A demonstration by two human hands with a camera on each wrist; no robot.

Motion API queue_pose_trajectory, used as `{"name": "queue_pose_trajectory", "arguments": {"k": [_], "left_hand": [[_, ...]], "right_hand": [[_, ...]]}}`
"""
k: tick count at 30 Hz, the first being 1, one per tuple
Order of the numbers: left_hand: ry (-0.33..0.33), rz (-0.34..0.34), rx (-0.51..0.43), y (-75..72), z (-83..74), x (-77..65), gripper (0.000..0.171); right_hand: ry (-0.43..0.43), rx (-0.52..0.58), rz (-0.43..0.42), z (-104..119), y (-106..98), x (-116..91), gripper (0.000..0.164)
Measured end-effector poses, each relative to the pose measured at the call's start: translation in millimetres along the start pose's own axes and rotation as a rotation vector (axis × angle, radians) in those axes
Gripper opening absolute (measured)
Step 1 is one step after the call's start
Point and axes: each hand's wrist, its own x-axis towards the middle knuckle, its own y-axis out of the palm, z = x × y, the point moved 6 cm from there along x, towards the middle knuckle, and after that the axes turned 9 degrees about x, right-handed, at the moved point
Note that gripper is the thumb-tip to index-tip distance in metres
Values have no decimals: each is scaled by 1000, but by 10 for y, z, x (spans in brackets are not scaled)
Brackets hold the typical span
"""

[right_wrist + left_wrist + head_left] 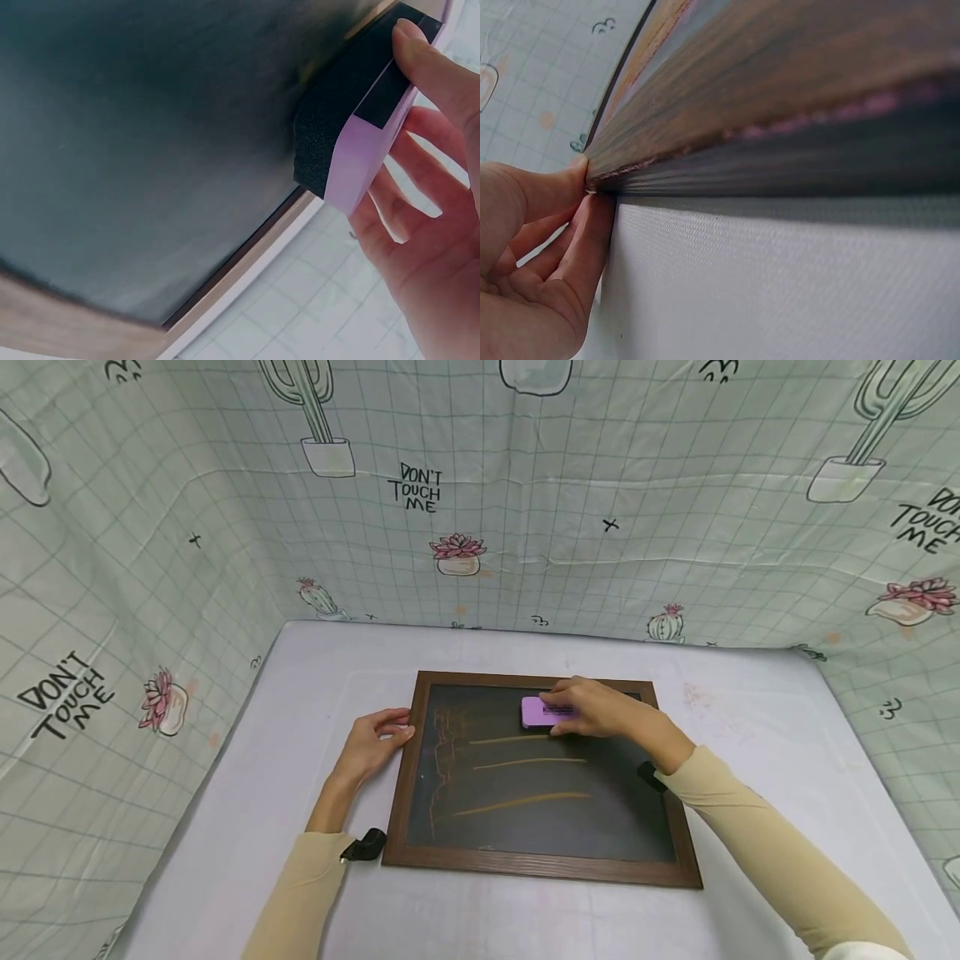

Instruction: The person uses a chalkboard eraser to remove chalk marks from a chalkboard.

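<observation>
A chalkboard point(540, 827) in a brown wooden frame lies on the white table. Several yellowish chalk lines point(528, 764) run across it, with fainter squiggly marks down its left side. My right hand point(596, 706) grips a purple eraser point(534, 713) near the board's top edge. In the right wrist view, the eraser's black felt side point(319, 142) faces the board, and the thumb lies along one side with the fingers on the other. At the frame's left edge, my left hand point(369, 747) holds the wood between thumb and fingers; the left wrist view shows this grip close up.
White cloth point(315, 668) covers the table around the board. Behind and at the sides hangs a grid-patterned curtain point(555, 585) printed with cacti and lettering. A black wrist device point(365, 845) on the left arm sits close to the frame's lower left corner.
</observation>
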Motion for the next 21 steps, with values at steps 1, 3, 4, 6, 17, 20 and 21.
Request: {"name": "queue_pose_trajectory", "arguments": {"k": [1, 3, 4, 6, 17, 20, 21], "left_hand": [[2, 0, -4, -1, -3, 0, 42], [3, 2, -10, 0, -5, -1, 43], [2, 1, -14, -3, -8, -1, 43], [-1, 1, -17, -8, -13, -2, 43], [17, 6, -6, -7, -9, 0, 43], [13, 6, -8, -10, -10, -5, 44], [11, 7, -5, -11, -10, -7, 44]], "right_hand": [[6, 0, -2, -13, -7, -20, 58], [14, 0, -7, -30, -23, -59, 57], [18, 3, -9, -38, -30, -76, 57], [18, 2, -16, -48, -47, -112, 56], [69, -11, -29, -164, -84, -310, 57], [72, -14, -39, -195, -97, -365, 56], [70, -15, -43, -204, -101, -382, 56]]}}
